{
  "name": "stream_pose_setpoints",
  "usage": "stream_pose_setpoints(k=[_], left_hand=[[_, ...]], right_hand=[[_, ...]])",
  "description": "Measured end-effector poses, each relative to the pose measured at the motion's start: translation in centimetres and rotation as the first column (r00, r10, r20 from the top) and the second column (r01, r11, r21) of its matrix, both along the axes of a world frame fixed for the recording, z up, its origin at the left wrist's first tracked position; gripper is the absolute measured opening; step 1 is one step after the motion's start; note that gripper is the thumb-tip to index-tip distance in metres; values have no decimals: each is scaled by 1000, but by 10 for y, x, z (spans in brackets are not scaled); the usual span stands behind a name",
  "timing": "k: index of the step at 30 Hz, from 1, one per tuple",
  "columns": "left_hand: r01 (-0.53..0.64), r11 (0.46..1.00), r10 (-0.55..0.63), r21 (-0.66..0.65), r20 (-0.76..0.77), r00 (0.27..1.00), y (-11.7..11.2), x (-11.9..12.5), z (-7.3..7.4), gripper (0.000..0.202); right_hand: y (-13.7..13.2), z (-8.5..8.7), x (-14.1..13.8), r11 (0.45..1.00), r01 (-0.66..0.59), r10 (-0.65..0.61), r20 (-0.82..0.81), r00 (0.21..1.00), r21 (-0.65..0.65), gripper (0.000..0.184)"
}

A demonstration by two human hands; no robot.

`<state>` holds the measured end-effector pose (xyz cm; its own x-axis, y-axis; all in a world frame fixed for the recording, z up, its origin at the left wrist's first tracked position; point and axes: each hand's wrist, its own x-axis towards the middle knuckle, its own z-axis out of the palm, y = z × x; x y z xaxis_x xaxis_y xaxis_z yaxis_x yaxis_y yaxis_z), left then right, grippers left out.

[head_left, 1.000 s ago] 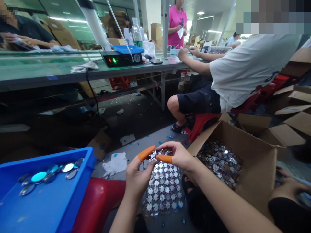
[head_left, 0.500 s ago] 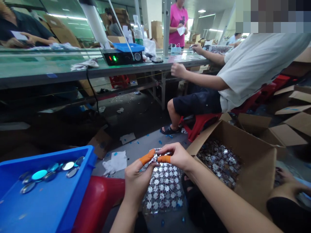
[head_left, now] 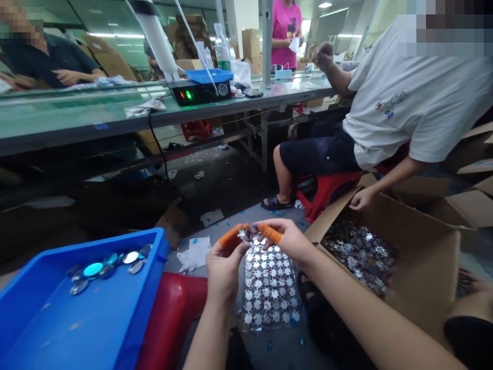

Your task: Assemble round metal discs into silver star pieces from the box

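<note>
My left hand (head_left: 223, 267), an orange cover on its index finger, pinches a small shiny star-edged metal piece (head_left: 242, 235). Close against it on the right, my right hand (head_left: 287, 240) has its fingers drawn together, one in an orange cover. Blur hides what lies between those right fingertips. Below both hands, a clear plastic sheet or tray (head_left: 259, 329) bears rows of similar silver star-shaped pieces (head_left: 272, 293). At the left, a blue bin (head_left: 111, 324) contains several round mirror-like discs (head_left: 131, 257), some with a blue face.
An open cardboard box (head_left: 423, 257) with a heap of star-shaped pieces stands at right; a co-worker's hand (head_left: 362, 198) hangs over its rim. That person sits on a red stool (head_left: 327, 190). Another red stool (head_left: 173, 303) is beside the bin. A long workbench (head_left: 115, 123) runs behind.
The right fingertips have shifted slightly on the metal piece. The seated co-worker has turned, lowering one hand to the box and raising the other. The view has swung slightly left.
</note>
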<state>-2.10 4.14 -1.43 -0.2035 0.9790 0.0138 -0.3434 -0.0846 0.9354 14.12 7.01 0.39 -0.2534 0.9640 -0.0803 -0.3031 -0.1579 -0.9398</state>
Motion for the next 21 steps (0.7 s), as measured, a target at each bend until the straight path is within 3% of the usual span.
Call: stream_pose_setpoints(k=[4, 8, 11, 15, 21], left_hand=[[58, 998, -51, -8, 363, 930, 3, 4, 1, 46], [132, 986, -60, -102, 522, 851, 1, 5, -6, 42], [183, 979, -111, -86, 530, 841, -2, 7, -8, 46], [230, 973, -194, -13, 494, 848, -4, 10, -5, 42], [285, 958, -266, 20, 430, 863, -5, 9, -2, 46]], right_hand=[[5, -3, -1, 976, 88, -107, -87, 990, -201, 41], [-2, -9, -11, 934, -84, 25, -172, 985, -348, 35], [-9, -7, -19, 911, -210, 108, -287, 952, -355, 33], [-11, -3, -22, 913, -258, 99, -443, 891, -317, 25], [-8, -3, -16, 885, -362, 173, -514, 840, -293, 30]])
